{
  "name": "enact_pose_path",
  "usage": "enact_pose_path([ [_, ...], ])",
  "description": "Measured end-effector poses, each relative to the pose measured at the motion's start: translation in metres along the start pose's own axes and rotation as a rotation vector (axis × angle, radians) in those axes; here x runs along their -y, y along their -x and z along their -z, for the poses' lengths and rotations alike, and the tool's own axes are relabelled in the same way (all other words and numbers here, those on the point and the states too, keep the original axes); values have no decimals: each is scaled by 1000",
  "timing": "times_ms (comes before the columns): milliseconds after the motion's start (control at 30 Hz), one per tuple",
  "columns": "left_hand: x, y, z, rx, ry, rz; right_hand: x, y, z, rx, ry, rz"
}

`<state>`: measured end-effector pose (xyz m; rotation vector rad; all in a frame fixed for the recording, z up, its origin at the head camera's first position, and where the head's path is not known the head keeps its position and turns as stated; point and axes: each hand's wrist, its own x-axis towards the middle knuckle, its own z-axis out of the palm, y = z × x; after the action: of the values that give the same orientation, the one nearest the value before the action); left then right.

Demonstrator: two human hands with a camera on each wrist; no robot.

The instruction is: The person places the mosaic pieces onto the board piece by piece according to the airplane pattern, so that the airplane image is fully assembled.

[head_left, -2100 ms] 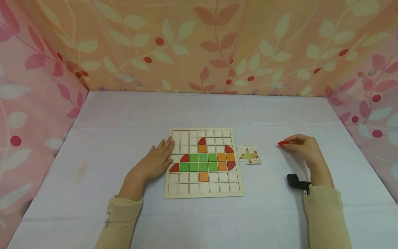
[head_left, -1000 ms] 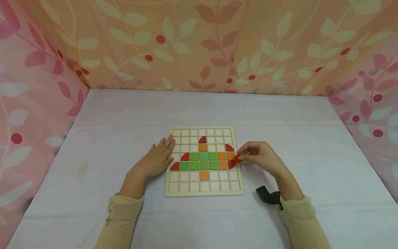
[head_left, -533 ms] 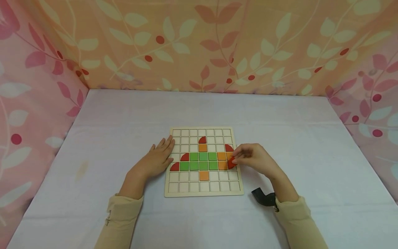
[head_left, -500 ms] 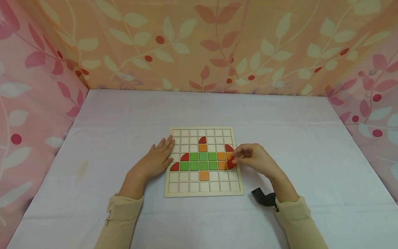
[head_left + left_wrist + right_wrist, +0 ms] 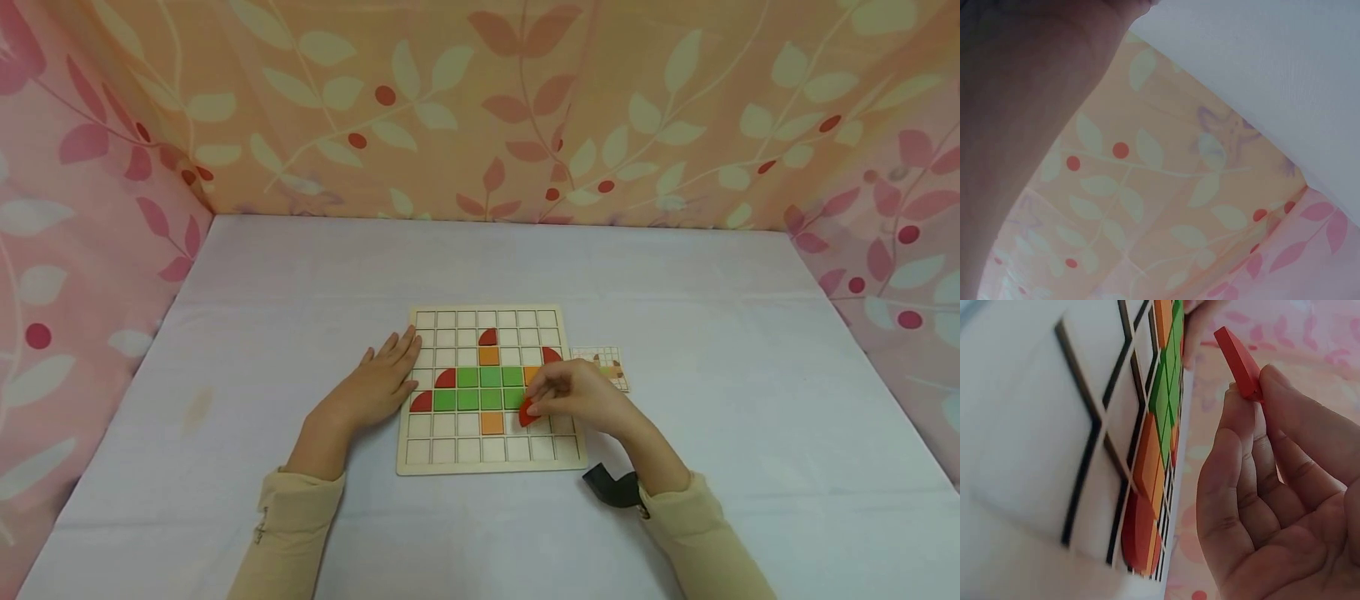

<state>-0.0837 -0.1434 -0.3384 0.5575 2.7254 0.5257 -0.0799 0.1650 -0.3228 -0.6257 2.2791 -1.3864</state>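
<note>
A wooden grid board [image 5: 442,461] lies on the white table, with green square tiles [image 5: 491,388], orange square tiles [image 5: 492,423] and red quarter-circle tiles [image 5: 422,402] set in its cells. My left hand [image 5: 372,383] lies flat with spread fingers, its fingertips on the board's left edge. Over the lower right of the board, my right hand [image 5: 577,396] pinches a red quarter-circle tile [image 5: 1239,362] between thumb and fingertips. That tile is tilted and, in the right wrist view, apart from the board. My right hand hides several cells and tiles at the board's right.
A small pattern card [image 5: 617,367] lies at the board's right edge, partly behind my right hand. A black curved device [image 5: 613,487] sticks out from the right wrist. Floral curtains [image 5: 480,108] stand around the table [image 5: 300,267].
My right hand has brought the red quarter-circle tile from the table's right over the board, lately moving left and nearer to me. The card shows again. My left hand has stayed put.
</note>
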Motion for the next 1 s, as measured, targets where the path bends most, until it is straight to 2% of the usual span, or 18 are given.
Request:
enact_pose_path([
  [200, 1, -1, 0, -3, 0, 0, 4, -6, -17, 85, 36, 54],
  [400, 1, -2, 0, -4, 2, 2, 8, -14, -34, 145, 137, 89],
  [600, 0, -2, 0, -1, 1, -6, 15, -16, -44, 144, 213, 69],
  [833, -1, -1, 0, 1, 3, 0, 16, -15, -49, 118, 308, 84],
  [1000, -1, -1, 0, 2, 7, 10, 17, -14, -49, 108, 305, 59],
])
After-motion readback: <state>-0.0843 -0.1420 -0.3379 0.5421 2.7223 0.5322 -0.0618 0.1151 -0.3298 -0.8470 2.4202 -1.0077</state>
